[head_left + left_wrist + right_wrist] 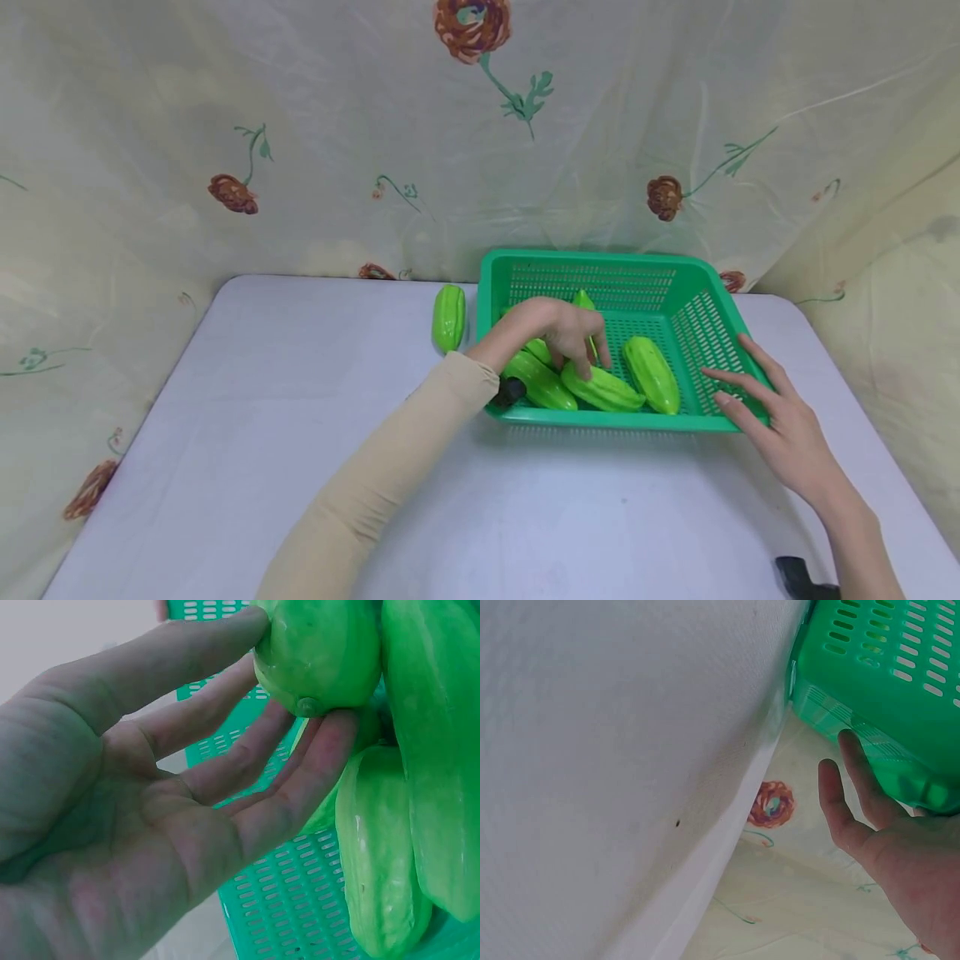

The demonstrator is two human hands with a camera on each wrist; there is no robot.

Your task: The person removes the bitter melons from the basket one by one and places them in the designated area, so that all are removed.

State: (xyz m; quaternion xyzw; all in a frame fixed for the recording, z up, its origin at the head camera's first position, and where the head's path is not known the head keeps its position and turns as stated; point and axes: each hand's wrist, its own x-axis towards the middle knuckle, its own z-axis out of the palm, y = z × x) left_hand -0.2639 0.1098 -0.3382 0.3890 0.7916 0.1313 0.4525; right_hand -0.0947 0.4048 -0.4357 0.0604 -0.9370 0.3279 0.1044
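Observation:
A green plastic basket point(600, 422) stands on the table with several light-green ridged gourds inside. My left hand point(573, 333) reaches down into it from the left and holds one gourd point(606, 389). In the left wrist view, the thumb and the curled fingers meet the rounded end of that gourd point(319, 656). Other gourds lie beside it, one to the right point(651, 375) and one to the left point(542, 382). At the basket's front right corner is my right hand point(787, 437), its fingers spread and fairly straight, touching the rim.
One more gourd point(449, 318) lies on the table, left of the basket. The white-covered table point(225, 467) extends to the left and front. Floral cloth point(337, 142) hangs behind and at both sides. A black strap or device point(806, 579) shows near my right forearm.

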